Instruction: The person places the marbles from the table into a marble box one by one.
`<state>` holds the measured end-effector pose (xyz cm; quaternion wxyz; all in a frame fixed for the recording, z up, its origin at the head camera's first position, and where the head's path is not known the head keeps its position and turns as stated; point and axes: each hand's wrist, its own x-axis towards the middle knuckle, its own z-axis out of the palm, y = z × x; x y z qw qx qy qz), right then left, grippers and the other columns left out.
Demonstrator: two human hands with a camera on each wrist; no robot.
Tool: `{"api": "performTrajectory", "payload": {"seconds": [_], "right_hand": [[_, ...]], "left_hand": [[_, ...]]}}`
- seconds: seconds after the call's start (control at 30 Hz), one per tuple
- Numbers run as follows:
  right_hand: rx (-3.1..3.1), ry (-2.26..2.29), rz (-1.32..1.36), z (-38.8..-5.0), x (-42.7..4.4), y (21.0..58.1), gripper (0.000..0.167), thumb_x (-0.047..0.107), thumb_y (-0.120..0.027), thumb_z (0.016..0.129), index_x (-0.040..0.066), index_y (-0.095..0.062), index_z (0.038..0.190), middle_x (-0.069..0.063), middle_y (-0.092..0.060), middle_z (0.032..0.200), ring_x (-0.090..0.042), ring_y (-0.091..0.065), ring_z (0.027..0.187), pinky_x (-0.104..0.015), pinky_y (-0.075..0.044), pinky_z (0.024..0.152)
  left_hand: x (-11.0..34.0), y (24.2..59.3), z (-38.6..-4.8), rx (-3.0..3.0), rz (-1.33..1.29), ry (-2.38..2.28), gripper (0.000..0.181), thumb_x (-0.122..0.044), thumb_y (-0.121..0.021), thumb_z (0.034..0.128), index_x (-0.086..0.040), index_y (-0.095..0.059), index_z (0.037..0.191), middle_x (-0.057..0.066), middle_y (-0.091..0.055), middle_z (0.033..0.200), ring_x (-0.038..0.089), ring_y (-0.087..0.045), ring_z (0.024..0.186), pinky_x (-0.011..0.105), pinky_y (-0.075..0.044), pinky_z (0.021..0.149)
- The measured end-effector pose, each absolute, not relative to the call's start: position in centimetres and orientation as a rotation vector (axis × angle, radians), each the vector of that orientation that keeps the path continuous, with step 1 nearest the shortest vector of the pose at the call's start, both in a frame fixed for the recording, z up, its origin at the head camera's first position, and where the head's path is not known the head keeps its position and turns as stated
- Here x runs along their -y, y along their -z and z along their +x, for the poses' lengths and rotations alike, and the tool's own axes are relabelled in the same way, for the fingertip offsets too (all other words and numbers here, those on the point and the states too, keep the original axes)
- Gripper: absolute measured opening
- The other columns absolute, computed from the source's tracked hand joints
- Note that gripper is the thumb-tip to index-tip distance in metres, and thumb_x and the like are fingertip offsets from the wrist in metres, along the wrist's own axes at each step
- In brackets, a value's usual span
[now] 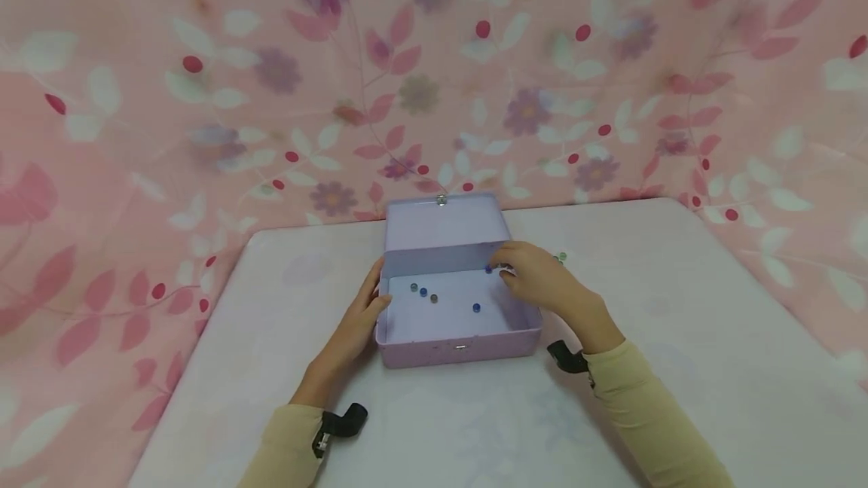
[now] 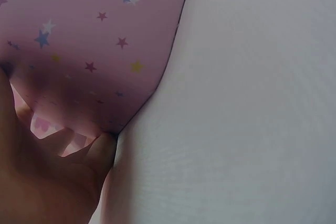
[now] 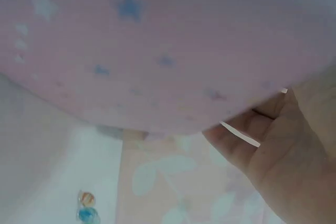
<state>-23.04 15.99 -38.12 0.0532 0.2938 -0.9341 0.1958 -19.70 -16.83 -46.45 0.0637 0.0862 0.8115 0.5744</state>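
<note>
A lidded box [image 1: 461, 356], lilac inside and pink with stars outside, stands with its lid [image 1: 444, 221] raised. My left hand [image 1: 356, 326] grips its left wall, thumb over the rim; the left wrist view shows fingers against the star-patterned side [image 2: 105, 30]. Inside lie several small glass marbles: green [image 1: 414, 288], blue [image 1: 423, 292], greenish [image 1: 434, 298] and another blue [image 1: 477, 307]. Over the back right part reaches my right hand [image 1: 539, 273], thumb and forefinger apart, with a blue marble [image 1: 488, 269] just beside the fingertips. In the right wrist view the box wall hides its fingertips.
More marbles [image 1: 563, 256] lie on the pale table [image 1: 651, 322] behind the right hand; in the right wrist view an orange-striped marble [image 3: 86, 199] and a blue one [image 3: 87, 215] show. Behind the table hangs a pink floral cloth [image 1: 434, 96].
</note>
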Motion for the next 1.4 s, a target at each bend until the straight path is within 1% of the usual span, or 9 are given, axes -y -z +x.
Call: {"api": "performTrajectory", "payload": {"seconds": [0.1,0.23,0.37,0.57,0.67,0.83,1.1,1.27,1.4], "right_hand": [[2.833,-0.596,0.831,-23.1,-16.7,37.8,0.019,0.002,-0.064,0.089,0.008,-0.073,0.105,-0.007,-0.07,0.106,-0.021,-0.064,0.097,-0.04,-0.056,0.086],[2.811,-0.612,0.79,-23.4,-17.6,37.9,0.02,0.001,-0.064,0.088,0.007,-0.073,0.106,-0.008,-0.069,0.101,-0.021,-0.062,0.09,-0.04,-0.056,0.081],[2.768,-0.641,0.778,-24.1,-18.2,38.3,0.021,0.0,-0.063,0.088,0.006,-0.074,0.105,-0.008,-0.069,0.1,-0.023,-0.064,0.092,-0.043,-0.056,0.083],[2.773,-0.639,0.732,-25.0,-19.6,38.7,0.02,0.0,-0.062,0.089,0.003,-0.072,0.105,-0.009,-0.068,0.098,-0.028,-0.065,0.094,-0.048,-0.055,0.085],[2.786,-0.624,0.713,-25.4,-20.3,38.9,0.019,0.0,-0.062,0.088,0.003,-0.072,0.103,-0.009,-0.067,0.094,-0.028,-0.064,0.09,-0.048,-0.054,0.083],[2.816,-0.604,0.699,-25.9,-21.1,39.3,0.019,-0.001,-0.061,0.085,0.0,-0.072,0.101,-0.01,-0.066,0.088,-0.026,-0.062,0.082,-0.047,-0.053,0.077],[2.882,-0.621,0.657,-27.0,-21.5,40.6,0.021,0.001,-0.061,0.084,-0.001,-0.072,0.101,-0.009,-0.065,0.083,-0.022,-0.058,0.075,-0.042,-0.051,0.071],[2.906,-0.613,0.657,-27.3,-22.1,41.2,0.02,0.002,-0.063,0.082,-0.001,-0.072,0.1,-0.007,-0.062,0.078,-0.02,-0.055,0.071,-0.038,-0.048,0.066],[2.952,-0.586,0.602,-27.2,-23.0,41.4,0.02,0.003,-0.064,0.081,-0.001,-0.072,0.099,-0.007,-0.062,0.076,-0.02,-0.054,0.071,-0.036,-0.046,0.065]], "left_hand": [[16.5,46.4,-19.7,-2.445,0.253,-1.742,0.063,-0.027,-0.041,0.1058,-0.048,-0.009,0.156,-0.007,-0.008,0.169,0.036,-0.013,0.155,0.06,-0.011,0.123],[16.4,47.0,-19.6,-2.46,0.251,-1.773,0.063,-0.032,-0.044,0.1039,-0.054,-0.013,0.154,-0.009,-0.014,0.167,0.036,-0.018,0.154,0.064,-0.018,0.12],[16.5,46.9,-19.5,-2.466,0.226,-1.791,0.062,-0.034,-0.044,0.1031,-0.054,-0.014,0.153,-0.016,-0.016,0.166,0.035,-0.02,0.154,0.066,-0.022,0.118],[16.5,46.8,-19.6,-2.47,0.236,-1.78,0.063,-0.028,-0.042,0.1051,-0.048,-0.012,0.156,-0.017,-0.014,0.166,0.034,-0.019,0.154,0.061,-0.016,0.122],[16.5,46.4,-19.3,-2.445,0.244,-1.781,0.064,-0.025,-0.041,0.1058,-0.044,-0.01,0.158,-0.016,-0.012,0.166,0.035,-0.017,0.155,0.059,-0.013,0.124],[16.3,44.8,-18.5,-2.422,0.254,-1.773,0.065,-0.023,-0.041,0.1053,-0.038,-0.009,0.16,-0.011,-0.01,0.168,0.038,-0.016,0.154,0.061,-0.013,0.123],[17.2,46.2,-18.9,-2.496,0.215,-1.769,0.063,-0.03,-0.043,0.1041,-0.051,-0.013,0.155,-0.018,-0.014,0.166,0.036,-0.021,0.153,0.064,-0.019,0.12],[17.3,46.7,-19.1,-2.485,0.25,-1.817,0.063,-0.028,-0.044,0.1038,-0.049,-0.015,0.156,-0.013,-0.017,0.166,0.039,-0.021,0.153,0.066,-0.02,0.118],[16.8,46.9,-19.4,-2.458,0.261,-1.807,0.063,-0.03,-0.044,0.1045,-0.05,-0.013,0.155,-0.016,-0.016,0.166,0.036,-0.02,0.153,0.065,-0.02,0.119]]}}
